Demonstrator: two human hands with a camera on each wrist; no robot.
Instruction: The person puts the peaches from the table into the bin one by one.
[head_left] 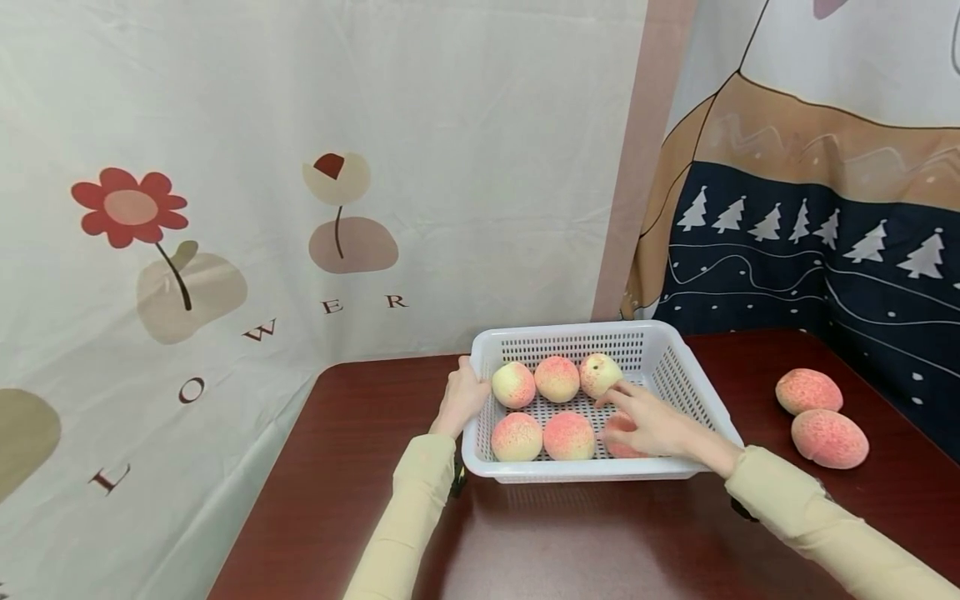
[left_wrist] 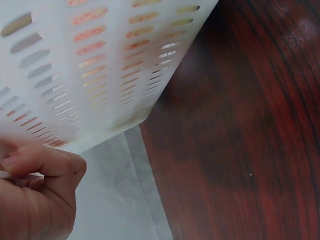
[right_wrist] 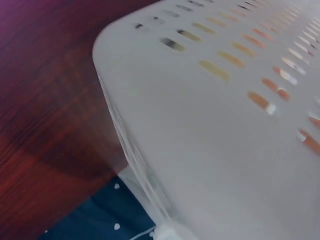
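A white plastic basket [head_left: 517, 474] with slotted walls sits on the table and holds several pink-and-yellow peaches in two rows. My left hand [head_left: 462, 398] grips its left rim; the left wrist view shows those fingers [left_wrist: 60, 167] curled over the edge. Inside the basket at the front right, my right hand [head_left: 660, 425] hovers with fingers spread. Its thumb crosses in front of a peach [head_left: 619, 423], partly hiding it, while the fingertips are close to the pale back-row peach [head_left: 600, 374]. In the right wrist view only the basket's wall [right_wrist: 190, 125] shows, not the hand.
Two pink peaches, one [head_left: 808, 391] behind the other [head_left: 829, 438], lie on the dark red wooden table [head_left: 345, 467] to the right of the basket. A printed cloth [head_left: 480, 167] hangs behind the table, and a navy tree-patterned one [head_left: 810, 258] is at the right.
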